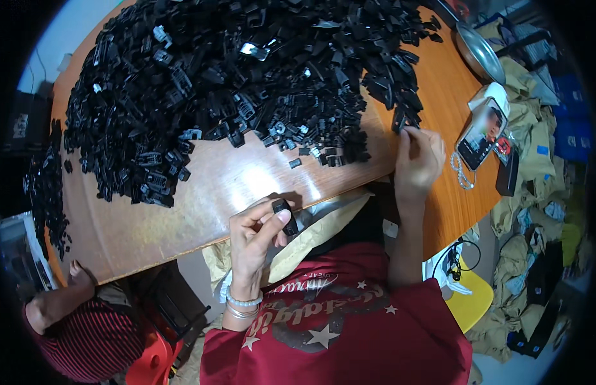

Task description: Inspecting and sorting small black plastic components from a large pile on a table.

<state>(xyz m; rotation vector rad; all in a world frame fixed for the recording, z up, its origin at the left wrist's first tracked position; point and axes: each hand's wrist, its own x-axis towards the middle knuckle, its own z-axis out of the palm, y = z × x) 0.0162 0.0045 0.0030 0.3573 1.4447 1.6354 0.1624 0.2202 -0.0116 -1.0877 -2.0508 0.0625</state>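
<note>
Between the thumb and fingers of my left hand point(254, 239) is a small black plastic part point(285, 217), held just past the table's near edge. My right hand point(421, 159) reaches over the table at the right, its fingertips pinched at a black plastic piece point(400, 120) by the end of a trail of loose parts. Whether that piece is lifted or still lies on the wood I cannot tell. A large heap of black plastic parts point(214, 77) covers the far side of the table, with several small grey pieces point(295, 163) along its near rim.
The wooden table point(201, 212) curves around me. At the right are a phone point(483, 136) with a beaded strap, a black box point(507, 172) and a metal bowl point(480, 52). Brown paper bags point(513, 256) lie beyond. Another person's arm point(61, 301) rests at the lower left.
</note>
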